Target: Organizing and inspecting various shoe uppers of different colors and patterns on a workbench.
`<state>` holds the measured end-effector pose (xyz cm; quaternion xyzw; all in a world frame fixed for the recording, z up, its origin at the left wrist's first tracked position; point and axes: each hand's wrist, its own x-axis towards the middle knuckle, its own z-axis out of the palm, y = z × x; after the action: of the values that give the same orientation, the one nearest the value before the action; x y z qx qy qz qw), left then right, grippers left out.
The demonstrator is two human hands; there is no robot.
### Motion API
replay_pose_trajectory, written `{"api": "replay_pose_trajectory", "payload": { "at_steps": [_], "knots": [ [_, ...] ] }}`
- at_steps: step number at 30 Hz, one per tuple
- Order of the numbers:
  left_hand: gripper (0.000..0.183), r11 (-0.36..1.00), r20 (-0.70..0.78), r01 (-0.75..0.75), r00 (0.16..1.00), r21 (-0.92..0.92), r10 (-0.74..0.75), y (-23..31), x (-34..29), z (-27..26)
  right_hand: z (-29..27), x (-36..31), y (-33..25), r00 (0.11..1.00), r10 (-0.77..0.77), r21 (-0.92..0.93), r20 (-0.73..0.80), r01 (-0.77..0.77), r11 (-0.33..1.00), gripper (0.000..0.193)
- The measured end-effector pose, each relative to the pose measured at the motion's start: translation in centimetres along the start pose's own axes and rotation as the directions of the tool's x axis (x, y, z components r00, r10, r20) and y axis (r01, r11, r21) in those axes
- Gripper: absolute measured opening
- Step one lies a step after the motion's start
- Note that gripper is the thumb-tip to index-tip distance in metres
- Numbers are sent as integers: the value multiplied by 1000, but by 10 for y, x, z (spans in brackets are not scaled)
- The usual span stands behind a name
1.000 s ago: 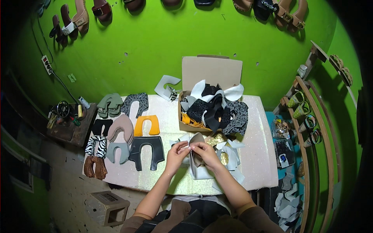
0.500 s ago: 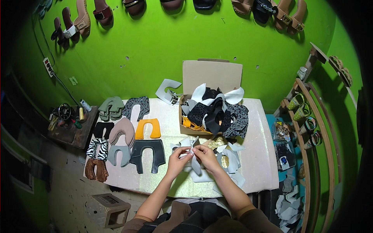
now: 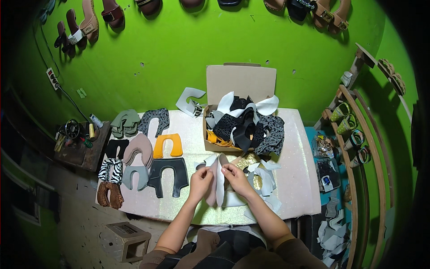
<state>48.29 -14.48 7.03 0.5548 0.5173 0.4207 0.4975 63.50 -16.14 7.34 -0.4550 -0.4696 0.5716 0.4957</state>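
Okay, clock centred on the workpiece: a thin pink-and-white leather-look sheet piece (image 3: 214, 190), held up over the pale glittery worktable (image 3: 298, 170). My left hand (image 3: 201, 181) is at 9, thumb and fingers closed to a narrow pinch on the pinkish side; my right hand (image 3: 236, 179) is at 2, similar pinch on the whitish flap. Can't tell if that's one folded piece or two layers; exact fingertip contact is too small to see. Handling, my guess: light, soft, floppy, not very slippery, hard to break but easy to crease. Best hold is opposite edges near the top, lower ends hanging free. Around it: loose white-and-grey sheet offcuts (image 3: 268, 183) at 3, just beside my right hand; open brown cardboard box (image 3: 242, 80) at 1, heaped with black, white and patterned cut pieces (image 3: 228, 127); flat orange U-shaped piece (image 3: 167, 136) at 10; black U-shaped leather-look piece (image 3: 168, 163) at 9, apart from my left hand.
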Motion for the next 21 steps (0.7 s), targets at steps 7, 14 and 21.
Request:
{"api": "replay_pose_trajectory", "payload": {
  "at_steps": [7,14,21],
  "knots": [
    [18,927,-28,107,992,-358,-126,-4,4,-16,-15,-1,-2,981,18,284,-191,38,958,11],
    [19,902,-70,64,992,-426,-103,6,6,-24,-44,-5,-16,954,-10,240,-301,86,967,5],
    [29,939,-39,20,999,-344,-36,10,4,-12,-30,-4,-12,931,-188,12,-313,202,979,7]
  ]
}}
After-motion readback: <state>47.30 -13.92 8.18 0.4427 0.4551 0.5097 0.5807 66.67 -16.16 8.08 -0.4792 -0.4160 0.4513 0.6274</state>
